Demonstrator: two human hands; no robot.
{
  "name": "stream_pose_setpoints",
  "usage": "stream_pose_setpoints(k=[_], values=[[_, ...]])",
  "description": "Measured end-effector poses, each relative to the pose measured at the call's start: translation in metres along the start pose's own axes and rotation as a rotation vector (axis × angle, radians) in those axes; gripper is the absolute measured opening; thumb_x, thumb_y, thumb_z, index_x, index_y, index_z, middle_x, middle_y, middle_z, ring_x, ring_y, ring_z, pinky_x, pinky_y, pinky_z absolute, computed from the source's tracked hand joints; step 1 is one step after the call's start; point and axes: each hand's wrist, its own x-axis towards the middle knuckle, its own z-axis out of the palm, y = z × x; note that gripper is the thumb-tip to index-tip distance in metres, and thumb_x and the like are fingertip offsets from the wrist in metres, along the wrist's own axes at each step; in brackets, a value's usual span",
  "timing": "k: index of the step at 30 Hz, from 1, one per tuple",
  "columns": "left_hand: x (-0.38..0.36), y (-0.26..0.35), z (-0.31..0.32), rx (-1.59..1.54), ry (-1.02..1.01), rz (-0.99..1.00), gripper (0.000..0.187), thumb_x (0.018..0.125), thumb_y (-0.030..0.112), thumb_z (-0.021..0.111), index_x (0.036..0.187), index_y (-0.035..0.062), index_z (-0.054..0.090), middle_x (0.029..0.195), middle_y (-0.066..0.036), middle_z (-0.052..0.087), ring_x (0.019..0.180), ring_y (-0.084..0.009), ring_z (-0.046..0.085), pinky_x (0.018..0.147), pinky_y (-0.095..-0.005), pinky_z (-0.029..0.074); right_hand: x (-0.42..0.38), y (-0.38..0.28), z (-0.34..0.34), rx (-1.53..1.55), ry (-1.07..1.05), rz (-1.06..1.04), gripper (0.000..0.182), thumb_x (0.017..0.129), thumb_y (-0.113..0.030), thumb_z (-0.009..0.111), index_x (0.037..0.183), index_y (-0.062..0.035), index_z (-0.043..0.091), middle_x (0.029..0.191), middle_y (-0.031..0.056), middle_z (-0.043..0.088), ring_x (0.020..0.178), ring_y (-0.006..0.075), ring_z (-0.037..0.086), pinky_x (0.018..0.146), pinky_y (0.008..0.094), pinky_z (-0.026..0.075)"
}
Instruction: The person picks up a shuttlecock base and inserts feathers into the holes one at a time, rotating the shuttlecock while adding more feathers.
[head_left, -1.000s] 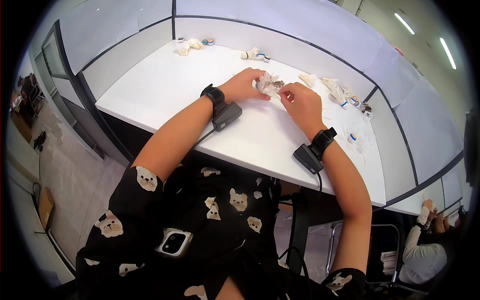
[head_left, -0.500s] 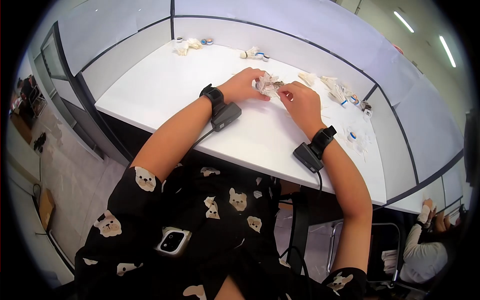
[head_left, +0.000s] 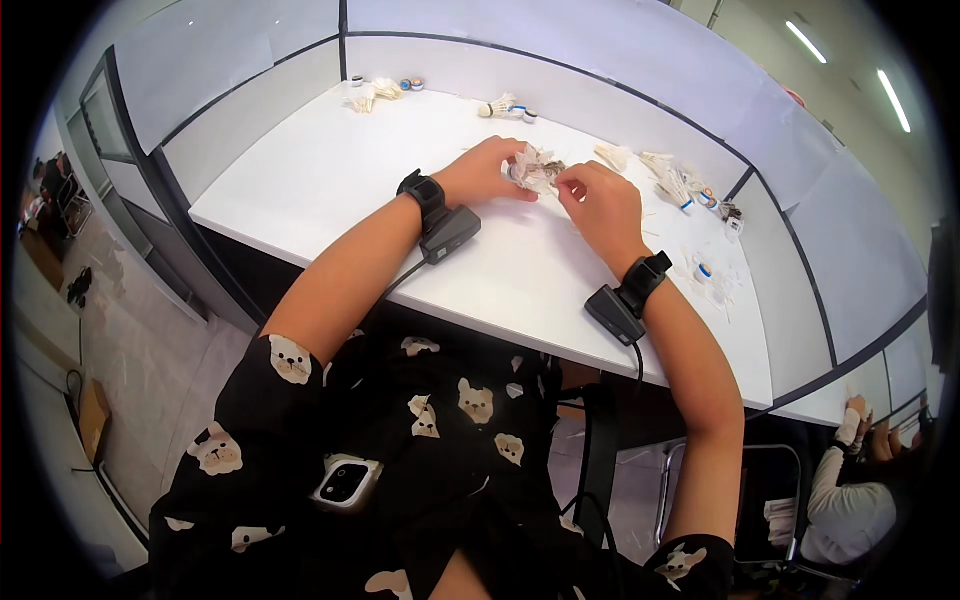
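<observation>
Above the middle of the white desk, my left hand (head_left: 487, 170) is closed around a ragged shuttlecock (head_left: 535, 170), its thumb and fingers on the cork end at the left. The shuttlecock's pale, worn feathers spread toward the right. My right hand (head_left: 602, 203) pinches at the feather edge with thumb and forefinger. Whatever is between those fingertips is too small to make out.
Another shuttlecock (head_left: 497, 107) lies toward the back of the desk (head_left: 450, 260). Loose feathers (head_left: 378, 93) rest at the back left. More shuttlecock parts (head_left: 680, 190) and a blue-banded cork (head_left: 704, 271) lie at the right. Partition walls (head_left: 560, 95) enclose the desk. A person (head_left: 850, 500) sits at far right.
Both hands stay almost in the same place around the shuttlecock, with only a very slight shift.
</observation>
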Motion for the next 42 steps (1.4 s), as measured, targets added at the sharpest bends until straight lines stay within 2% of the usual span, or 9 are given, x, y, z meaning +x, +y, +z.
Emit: stream_pose_setpoints(k=[4, 7, 10, 26, 29, 32, 35, 38, 42], values=[[-0.002, 0.003, 0.000, -0.070, 0.026, 0.011, 0.054, 0.076, 0.035, 0.087, 0.121, 0.0111, 0.069, 0.114, -0.011, 0.067, 0.111, -0.0293, 0.055, 0.098, -0.0393, 0.045, 0.000, -0.002, -0.001, 0.017, -0.007, 0.010, 0.005, 0.082, -0.010, 0.072, 0.085, -0.0129, 0.073, 0.083, 0.0031, 0.071, 0.069, 0.0231, 0.069, 0.061, 0.0345, 0.054], [0.000, -0.003, 0.004, -0.044, 0.052, 0.060, 0.054, 0.076, 0.034, 0.087, 0.121, 0.0107, 0.069, 0.114, -0.012, 0.067, 0.110, -0.0298, 0.056, 0.098, -0.0399, 0.045, 0.000, -0.002, 0.000, 0.023, -0.011, 0.007, 0.005, 0.082, -0.009, 0.072, 0.086, -0.0128, 0.073, 0.083, 0.0032, 0.072, 0.069, 0.0232, 0.070, 0.062, 0.0346, 0.054], [0.000, 0.001, 0.000, -0.020, -0.007, 0.008, 0.054, 0.079, 0.031, 0.088, 0.124, 0.0108, 0.067, 0.120, -0.010, 0.062, 0.111, -0.0256, 0.053, 0.095, -0.0362, 0.046, -0.001, -0.002, 0.001, 0.020, -0.007, 0.000, 0.005, 0.082, -0.009, 0.072, 0.086, -0.0127, 0.073, 0.084, 0.0033, 0.072, 0.069, 0.0232, 0.070, 0.062, 0.0347, 0.054], [0.000, -0.001, 0.002, -0.023, 0.043, 0.045, 0.053, 0.075, 0.035, 0.087, 0.119, 0.0107, 0.070, 0.111, -0.012, 0.067, 0.108, -0.0295, 0.056, 0.096, -0.0398, 0.045, -0.001, -0.003, 0.001, 0.028, -0.016, -0.003, 0.006, 0.081, -0.009, 0.073, 0.087, -0.0119, 0.073, 0.083, 0.0037, 0.072, 0.070, 0.0231, 0.070, 0.062, 0.0344, 0.054], [0.000, 0.001, -0.001, -0.023, -0.019, 0.028, 0.052, 0.079, 0.031, 0.087, 0.122, 0.0100, 0.067, 0.121, -0.010, 0.063, 0.112, -0.0259, 0.054, 0.095, -0.0375, 0.046, -0.001, -0.003, 0.002, 0.038, -0.017, -0.011, 0.006, 0.081, -0.009, 0.073, 0.087, -0.0119, 0.073, 0.083, 0.0037, 0.072, 0.070, 0.0232, 0.070, 0.062, 0.0344, 0.054], [0.001, -0.006, 0.005, -0.039, 0.059, 0.090, 0.051, 0.075, 0.033, 0.087, 0.117, 0.0102, 0.071, 0.109, -0.011, 0.068, 0.107, -0.0287, 0.057, 0.096, -0.0393, 0.045, -0.002, -0.002, 0.003, 0.039, -0.017, -0.014, 0.006, 0.081, -0.009, 0.073, 0.087, -0.0121, 0.073, 0.083, 0.0035, 0.071, 0.070, 0.0230, 0.070, 0.062, 0.0343, 0.054], [0.005, -0.014, 0.007, -0.066, 0.046, 0.096, 0.052, 0.075, 0.034, 0.087, 0.118, 0.0099, 0.070, 0.110, -0.011, 0.068, 0.107, -0.0284, 0.057, 0.096, -0.0393, 0.045, -0.001, -0.004, 0.001, 0.021, -0.008, -0.004, 0.006, 0.081, -0.009, 0.073, 0.086, -0.0123, 0.073, 0.083, 0.0034, 0.071, 0.069, 0.0228, 0.070, 0.061, 0.0342, 0.054], [-0.001, 0.008, -0.002, -0.004, -0.027, 0.004, 0.052, 0.079, 0.029, 0.087, 0.122, 0.0096, 0.067, 0.121, -0.010, 0.063, 0.115, -0.0264, 0.054, 0.098, -0.0378, 0.046, -0.001, -0.004, 0.001, 0.017, 0.013, -0.003, 0.006, 0.081, -0.009, 0.073, 0.086, -0.0125, 0.073, 0.083, 0.0034, 0.071, 0.068, 0.0227, 0.070, 0.061, 0.0345, 0.054], [0.000, 0.000, 0.002, -0.015, 0.003, 0.008, 0.051, 0.079, 0.028, 0.087, 0.122, 0.0095, 0.067, 0.122, -0.009, 0.063, 0.115, -0.0265, 0.054, 0.098, -0.0380, 0.046, -0.001, -0.003, 0.002, 0.026, -0.011, -0.014, 0.006, 0.081, -0.009, 0.073, 0.086, -0.0119, 0.072, 0.083, 0.0041, 0.071, 0.069, 0.0234, 0.070, 0.061, 0.0352, 0.054]])
